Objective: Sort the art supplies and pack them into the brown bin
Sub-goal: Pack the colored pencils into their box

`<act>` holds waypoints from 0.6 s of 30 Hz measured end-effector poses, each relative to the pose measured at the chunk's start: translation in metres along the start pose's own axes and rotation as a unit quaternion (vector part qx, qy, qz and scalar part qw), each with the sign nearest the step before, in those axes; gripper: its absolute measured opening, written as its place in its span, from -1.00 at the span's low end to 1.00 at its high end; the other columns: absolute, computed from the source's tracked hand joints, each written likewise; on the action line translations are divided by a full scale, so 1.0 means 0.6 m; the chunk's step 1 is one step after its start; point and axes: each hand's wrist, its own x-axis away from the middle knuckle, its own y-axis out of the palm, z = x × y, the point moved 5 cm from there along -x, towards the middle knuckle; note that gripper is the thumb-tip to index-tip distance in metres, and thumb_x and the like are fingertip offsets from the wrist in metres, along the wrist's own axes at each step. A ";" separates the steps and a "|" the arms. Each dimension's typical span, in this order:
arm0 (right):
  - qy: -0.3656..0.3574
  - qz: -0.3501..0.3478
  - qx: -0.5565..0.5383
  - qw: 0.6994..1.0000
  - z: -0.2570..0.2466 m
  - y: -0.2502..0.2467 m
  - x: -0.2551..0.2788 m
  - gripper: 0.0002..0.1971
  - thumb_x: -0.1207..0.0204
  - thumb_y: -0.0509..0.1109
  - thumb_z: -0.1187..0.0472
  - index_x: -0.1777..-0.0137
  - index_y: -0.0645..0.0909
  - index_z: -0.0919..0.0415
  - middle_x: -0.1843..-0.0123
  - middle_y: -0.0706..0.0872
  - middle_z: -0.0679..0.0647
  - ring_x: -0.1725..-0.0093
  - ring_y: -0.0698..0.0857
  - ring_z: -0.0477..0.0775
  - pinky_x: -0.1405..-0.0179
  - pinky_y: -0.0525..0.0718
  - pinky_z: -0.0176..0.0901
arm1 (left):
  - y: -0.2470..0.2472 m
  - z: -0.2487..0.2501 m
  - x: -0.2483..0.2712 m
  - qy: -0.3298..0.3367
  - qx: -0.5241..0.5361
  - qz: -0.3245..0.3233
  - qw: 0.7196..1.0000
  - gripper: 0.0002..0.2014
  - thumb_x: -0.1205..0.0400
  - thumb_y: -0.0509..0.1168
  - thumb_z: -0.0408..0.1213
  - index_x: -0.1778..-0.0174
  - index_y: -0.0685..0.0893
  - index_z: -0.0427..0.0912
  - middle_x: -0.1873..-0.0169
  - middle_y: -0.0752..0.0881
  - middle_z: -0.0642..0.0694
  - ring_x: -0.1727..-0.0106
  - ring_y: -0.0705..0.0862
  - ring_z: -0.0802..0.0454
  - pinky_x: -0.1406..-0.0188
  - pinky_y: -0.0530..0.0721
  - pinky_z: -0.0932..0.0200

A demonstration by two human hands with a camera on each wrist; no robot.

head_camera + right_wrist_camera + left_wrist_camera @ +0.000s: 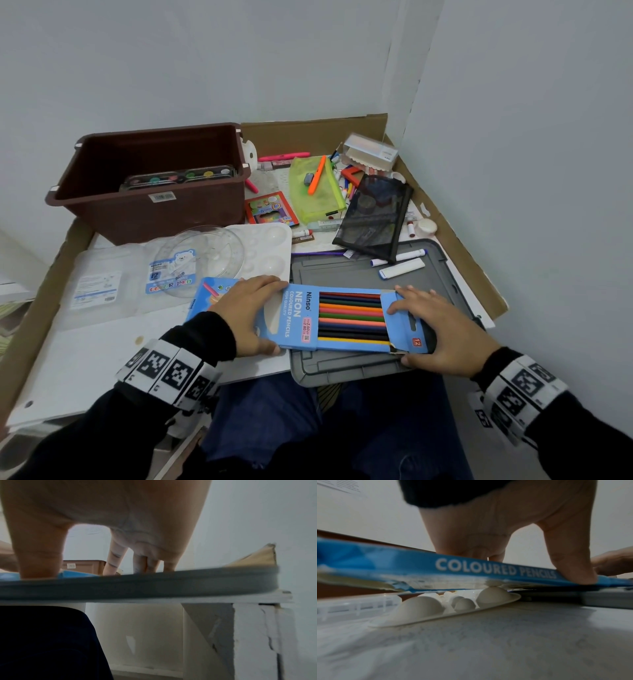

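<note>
Gripping pencil box (301, 320) lower centre: left hand (248, 315) clamps sleeve, right hand (442, 329) pinches open flap. Brown bin (150, 181) upper left. Risk: tilt, pencils (352, 317) slide out.

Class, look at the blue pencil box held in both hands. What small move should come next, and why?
Probably close the flap. The pencil box lies across the grey lid, the left hand gripping its printed end, the right hand on the open flap end, pencils exposed. Left open, they could slide out on the way to the brown bin.
</note>
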 end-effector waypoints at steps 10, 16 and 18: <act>0.030 -0.003 0.045 0.999 -0.010 -0.017 -0.012 -0.31 -0.11 0.57 -0.31 -0.29 0.54 -0.23 -0.55 0.35 -0.07 -0.48 0.32 -0.06 -0.41 0.24 -0.19 | 0.000 0.004 0.001 -0.008 0.017 0.015 1.000 0.00 -0.27 0.53 0.11 -0.56 0.15 0.02 -0.54 0.20 0.05 -0.52 0.19 0.06 -0.50 0.12 0.16; 0.025 -0.007 0.028 0.999 -0.031 0.004 -0.022 -0.30 -0.12 0.56 -0.32 -0.31 0.57 -0.20 -0.56 0.32 -0.07 -0.49 0.27 -0.07 -0.44 0.25 -0.16 | -0.001 0.010 0.007 -0.002 0.015 0.026 1.000 -0.02 -0.27 0.53 0.10 -0.55 0.17 0.01 -0.51 0.23 0.05 -0.47 0.23 0.07 -0.46 0.16 0.20; 0.023 -0.002 0.016 1.000 -0.038 0.009 -0.026 -0.31 -0.13 0.56 -0.30 -0.31 0.56 -0.20 -0.57 0.31 -0.08 -0.50 0.25 -0.08 -0.44 0.22 -0.17 | -0.001 0.013 0.008 0.000 0.006 0.026 1.000 -0.02 -0.28 0.52 0.11 -0.56 0.17 0.01 -0.51 0.24 0.05 -0.46 0.24 0.07 -0.46 0.16 0.22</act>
